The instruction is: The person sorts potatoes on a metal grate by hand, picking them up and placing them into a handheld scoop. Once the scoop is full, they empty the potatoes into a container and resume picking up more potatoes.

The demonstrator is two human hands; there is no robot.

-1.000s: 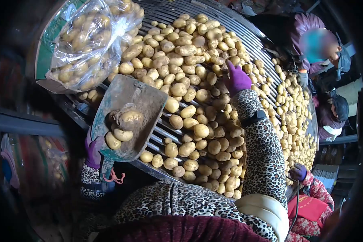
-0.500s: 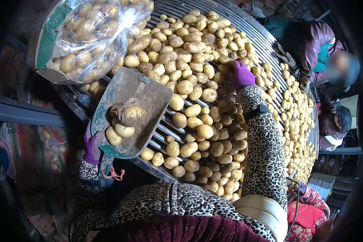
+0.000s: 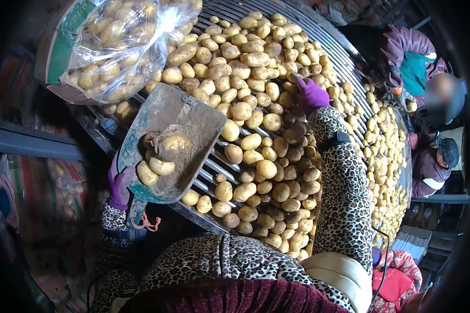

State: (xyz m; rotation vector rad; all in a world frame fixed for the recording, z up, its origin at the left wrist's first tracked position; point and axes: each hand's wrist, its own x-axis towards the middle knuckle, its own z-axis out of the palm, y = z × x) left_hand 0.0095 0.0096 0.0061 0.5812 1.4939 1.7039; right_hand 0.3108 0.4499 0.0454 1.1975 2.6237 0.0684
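Note:
My left hand [image 3: 119, 185], in a purple glove, grips the left side of a worn green dustpan [image 3: 193, 133] near its handle. Inside the pan lie several potatoes [image 3: 161, 166] and a dirty, crumpled clump. My right hand [image 3: 312, 95], also in a purple glove, is over the heap of potatoes [image 3: 245, 117] on the slatted metal table. Its fingers are stretched out and apart, their tips at the potatoes near the middle of the heap. Nothing is visibly held in it; the underside of that hand is hidden.
A clear plastic bag of potatoes [image 3: 115, 52] rests in a carton at the upper left. The slatted metal table [image 3: 334, 41] curves away behind the heap, with more potatoes [image 3: 384, 167] at right. Co-workers [image 3: 415, 57] stand along the right side.
My right hand has shifted slightly and its fingers have spread. The dustpan in my left hand stays nearly still. A co-worker at upper right has moved an arm.

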